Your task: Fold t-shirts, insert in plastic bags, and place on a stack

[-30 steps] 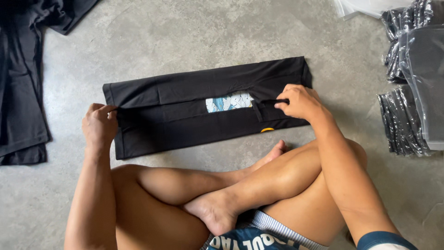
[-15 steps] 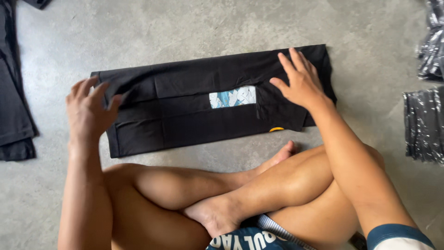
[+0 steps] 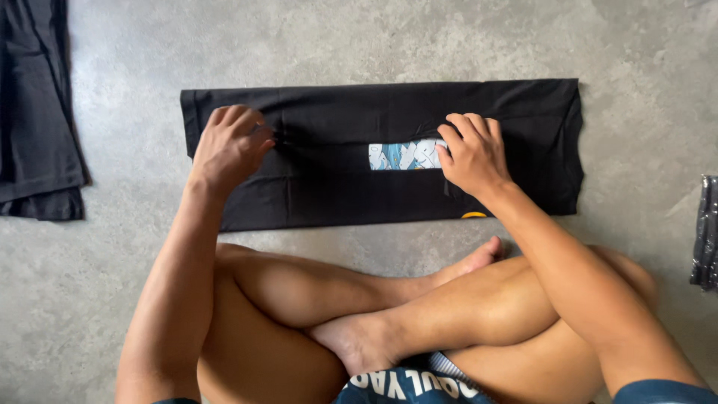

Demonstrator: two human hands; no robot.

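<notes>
Folding is midway — the black garment point(image 3: 359, 120) lies as a long band on the concrete floor point(image 3: 374, 37). Left hand point(image 3: 230, 146) and right hand point(image 3: 471, 153) pinch its middle fold, fingers together; next likely calls for lifting both pinches evenly.

left edge: dark garment pile point(image 3: 37, 127) cut off | right edge: shiny dark packet point(image 3: 705, 232) cut off | right hand point(image 3: 470, 155) hides end of printed patch point(image 3: 404, 155) | fingertips' grip on black folded garment point(image 3: 359, 112): cannot tell
</notes>
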